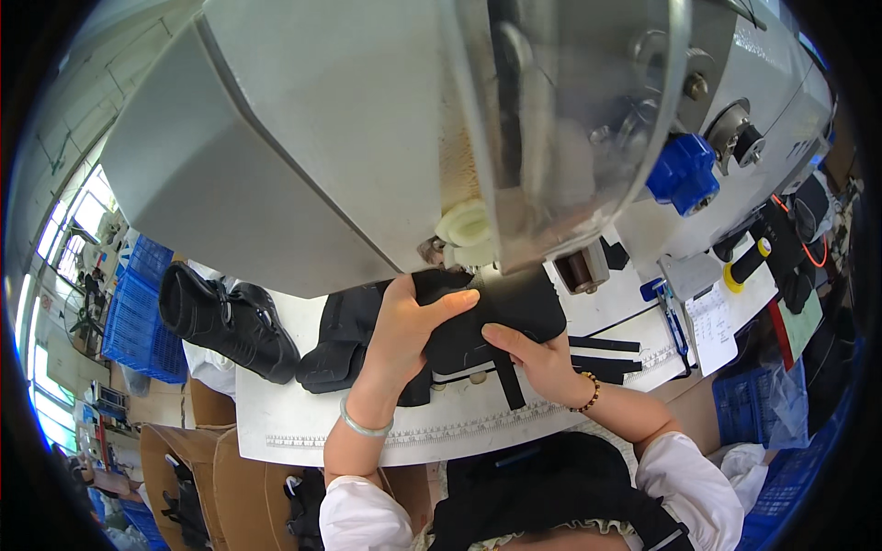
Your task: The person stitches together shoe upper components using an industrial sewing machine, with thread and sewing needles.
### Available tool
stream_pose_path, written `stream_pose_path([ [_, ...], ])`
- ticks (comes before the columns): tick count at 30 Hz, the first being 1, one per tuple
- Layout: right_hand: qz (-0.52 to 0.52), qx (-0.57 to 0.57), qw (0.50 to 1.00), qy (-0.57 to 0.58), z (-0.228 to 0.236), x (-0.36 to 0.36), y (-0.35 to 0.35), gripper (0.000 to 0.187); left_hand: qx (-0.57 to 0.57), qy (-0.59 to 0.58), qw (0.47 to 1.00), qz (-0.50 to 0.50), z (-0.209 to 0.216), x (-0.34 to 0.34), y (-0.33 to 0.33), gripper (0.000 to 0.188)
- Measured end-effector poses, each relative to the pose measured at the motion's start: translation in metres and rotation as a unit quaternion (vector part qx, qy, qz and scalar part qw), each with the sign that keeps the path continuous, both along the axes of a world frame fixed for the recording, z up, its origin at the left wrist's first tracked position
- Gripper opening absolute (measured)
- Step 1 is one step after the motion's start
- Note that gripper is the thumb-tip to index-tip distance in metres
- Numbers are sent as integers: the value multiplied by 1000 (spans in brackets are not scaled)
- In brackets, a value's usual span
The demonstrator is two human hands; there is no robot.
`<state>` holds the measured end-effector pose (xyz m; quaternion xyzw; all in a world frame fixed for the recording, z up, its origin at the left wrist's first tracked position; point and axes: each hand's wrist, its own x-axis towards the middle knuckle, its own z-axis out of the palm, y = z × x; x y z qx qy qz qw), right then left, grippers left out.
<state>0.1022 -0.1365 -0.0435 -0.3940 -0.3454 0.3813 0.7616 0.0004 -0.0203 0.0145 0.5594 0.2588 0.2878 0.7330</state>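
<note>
- Head view: a black panel [528, 314] is sitting near the centre of the frame, just under the machine head [312, 119].
- Both hands are clamping onto it! The left hand [402, 329] is gripping its left side, thumb lying on top; the right hand [544, 361] is pinching its lower right edge. Fingers underneath are hiding, so their exact hold isn't showing.
- Handling, by my judgement: it's looking light, bendy and smooth, perhaps a little slippery, hardly fragile. The side edges are offering the best hold, thumbs flat above, fingers supporting below, well clear of the machine's working point.
- A black strap [510, 383] is hanging below the panel, between the wrists.
- On the white table [294, 441], black pieces [335, 358] are lying left of the left hand, and a black boot [230, 321] is resting beyond them.
- Over right of centre, black strips [602, 354] are lying beside the right hand.
- Farther out, a blue knob [684, 174] is standing out at upper right, while a blue crate [142, 317] is filling the left side.
</note>
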Motion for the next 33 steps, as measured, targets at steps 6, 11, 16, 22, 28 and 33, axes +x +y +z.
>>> stream_pose_path([
  [6,26,20,999,-20,2,0,-2,25,-23,-19,999,-46,3,-2,2,26],
  [11,9,36,999,9,1,-2,2,25,-6,-16,999,-44,-1,-1,5,23],
  [16,27,30,999,16,4,4,6,23,-19,-25,999,-27,3,1,3,22],
  [22,41,-71,996,-33,22,7,-2,21,18,1,999,-32,-11,-6,9,21],
  [28,14,-73,987,-142,-2,8,-39,11,716,50,675,170,-19,-35,-2,27],
  [33,-53,-52,933,-353,36,0,-50,9,660,-9,751,21,-6,-27,-16,32],
])
